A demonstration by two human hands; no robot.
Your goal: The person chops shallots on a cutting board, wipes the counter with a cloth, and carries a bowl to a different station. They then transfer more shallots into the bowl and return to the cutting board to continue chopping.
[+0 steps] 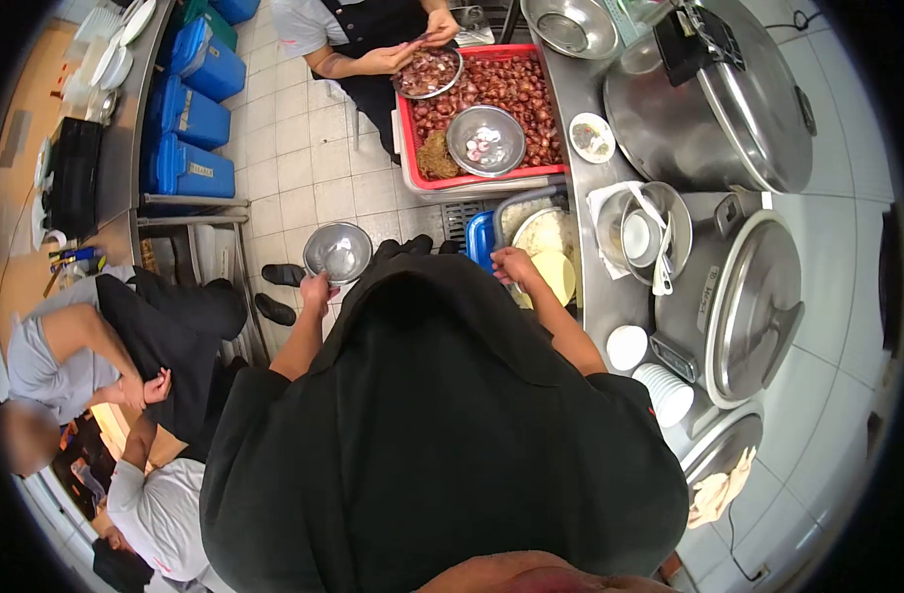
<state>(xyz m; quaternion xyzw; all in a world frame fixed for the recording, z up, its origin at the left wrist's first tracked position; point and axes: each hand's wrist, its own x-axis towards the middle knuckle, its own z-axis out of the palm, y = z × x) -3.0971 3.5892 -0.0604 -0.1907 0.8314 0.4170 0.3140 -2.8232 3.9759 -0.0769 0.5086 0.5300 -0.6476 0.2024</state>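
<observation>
My left hand (318, 289) grips the near rim of a steel bowl (338, 251), held out low over the tiled floor. The bowl looks bare inside. My right hand (512, 267), its fingers curled, is over the near left side of a grey tub (520, 218); whatever it may hold is too small to make out. Inside that tub are a container of pale white food (547, 233) and a round yellow lid or dish (554, 277). A blue container (480, 237) stands just left of the tub.
Ahead, a red crate (452, 184) holds many shallots and a steel bowl (485, 140) with several peeled ones. A co-worker's hands (412, 51) work above another bowl there. Large steel cookers (758, 306) line the right counter. Two people (135, 336) are at left, near blue bins (195, 170).
</observation>
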